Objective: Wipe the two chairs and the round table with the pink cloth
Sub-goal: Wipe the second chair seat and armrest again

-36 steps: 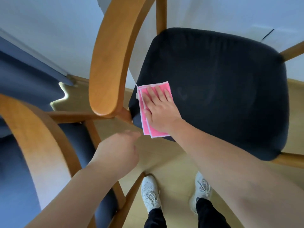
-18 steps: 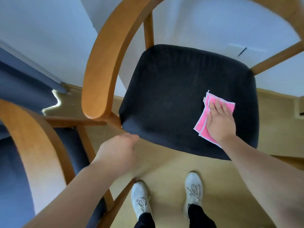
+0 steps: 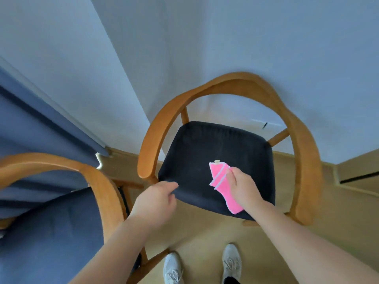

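Observation:
A wooden armchair with a black seat cushion [image 3: 215, 152] stands in front of me. My right hand [image 3: 244, 187] grips the folded pink cloth [image 3: 222, 185] and holds it lifted above the front right part of that seat. My left hand [image 3: 158, 199] hovers with loosely curled fingers at the seat's front left corner, holding nothing. A second wooden armchair with a dark blue seat [image 3: 51, 232] stands at the lower left. The round table is out of view.
White walls rise close behind the chairs, and a blue curtain [image 3: 30, 130] hangs at the left. The floor is light wood; my two white shoes [image 3: 231, 261] stand just before the black chair. The chair's curved wooden armrests [image 3: 155, 140] ring the seat.
My right hand swept the cloth from the seat's left to its right, then lifted it off the cushion, now gripped rather than pressed flat. The view has pulled back from the chair.

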Demonstrator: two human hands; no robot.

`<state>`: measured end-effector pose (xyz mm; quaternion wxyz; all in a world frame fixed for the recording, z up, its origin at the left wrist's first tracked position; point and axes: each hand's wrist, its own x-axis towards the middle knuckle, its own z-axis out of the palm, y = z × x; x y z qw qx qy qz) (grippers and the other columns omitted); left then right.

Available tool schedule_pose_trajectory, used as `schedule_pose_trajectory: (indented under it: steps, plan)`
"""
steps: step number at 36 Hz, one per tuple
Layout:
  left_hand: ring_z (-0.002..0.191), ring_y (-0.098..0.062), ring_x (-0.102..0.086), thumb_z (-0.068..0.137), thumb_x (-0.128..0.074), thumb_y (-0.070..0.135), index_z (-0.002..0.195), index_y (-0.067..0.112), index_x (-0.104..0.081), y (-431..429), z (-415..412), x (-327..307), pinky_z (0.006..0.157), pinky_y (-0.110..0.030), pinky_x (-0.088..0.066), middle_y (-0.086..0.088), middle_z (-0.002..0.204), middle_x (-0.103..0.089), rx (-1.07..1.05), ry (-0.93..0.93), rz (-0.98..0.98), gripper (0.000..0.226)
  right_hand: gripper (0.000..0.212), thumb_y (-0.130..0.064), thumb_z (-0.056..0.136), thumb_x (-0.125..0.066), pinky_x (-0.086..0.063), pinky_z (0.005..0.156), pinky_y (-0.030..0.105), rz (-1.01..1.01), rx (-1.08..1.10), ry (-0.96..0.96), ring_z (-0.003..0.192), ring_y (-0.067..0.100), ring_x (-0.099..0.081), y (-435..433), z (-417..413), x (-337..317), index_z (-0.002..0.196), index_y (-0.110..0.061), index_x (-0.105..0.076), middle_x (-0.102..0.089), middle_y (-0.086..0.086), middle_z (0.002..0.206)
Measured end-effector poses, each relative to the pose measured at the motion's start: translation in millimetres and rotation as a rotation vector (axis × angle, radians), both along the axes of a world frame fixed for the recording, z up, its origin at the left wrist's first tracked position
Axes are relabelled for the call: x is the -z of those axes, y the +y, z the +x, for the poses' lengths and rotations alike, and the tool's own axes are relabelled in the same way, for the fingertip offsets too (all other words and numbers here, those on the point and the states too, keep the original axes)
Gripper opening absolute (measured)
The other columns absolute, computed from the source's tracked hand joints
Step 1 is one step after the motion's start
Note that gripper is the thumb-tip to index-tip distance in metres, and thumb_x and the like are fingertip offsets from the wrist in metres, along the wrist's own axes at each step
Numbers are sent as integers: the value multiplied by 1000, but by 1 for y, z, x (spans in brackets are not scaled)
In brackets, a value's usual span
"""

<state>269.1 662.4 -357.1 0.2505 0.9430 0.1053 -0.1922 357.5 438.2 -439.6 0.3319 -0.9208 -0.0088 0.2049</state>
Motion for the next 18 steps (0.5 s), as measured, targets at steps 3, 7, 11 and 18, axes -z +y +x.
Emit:
schedule_pose_trajectory:
  steps: [3, 7, 11, 18]
  plan:
    - [120, -7, -53, 96, -53, 25, 136, 29, -48, -13, -5, -40, 96, -17, -40, 11, 131, -56, -35, -43, -34, 41, 33, -38, 105, -29, -46, 67, 27, 107, -62, 24, 79, 7, -59, 6, -10, -54, 107, -21, -56, -62, -3, 91]
    - [121, -5, -50, 91, -60, 28, 135, 27, -50, -34, -16, -84, 97, -19, -40, 11, 132, -54, -58, -136, -95, 45, 33, -39, 105, -31, -46, 65, 23, 231, -131, 40, 80, 7, -60, 11, -25, -116, 105, -20, -58, -61, -5, 91]
    - [95, 9, -53, 86, -64, 41, 119, 37, -55, -58, -20, -120, 79, -4, -38, 29, 104, -54, -55, -283, -159, 35, 31, -40, 105, -34, -44, 70, 19, 346, -211, 58, 86, 5, -60, 10, -36, -161, 110, -22, -59, -61, -7, 95]
    - [80, -4, -62, 83, -69, 31, 99, 25, -67, -68, -22, -124, 73, -27, -56, 13, 87, -66, -138, -296, -204, 18, 38, -43, 103, -36, -54, 88, 30, 393, -414, 120, 97, 9, -62, 10, -32, -200, 117, -18, -62, -66, 0, 106]
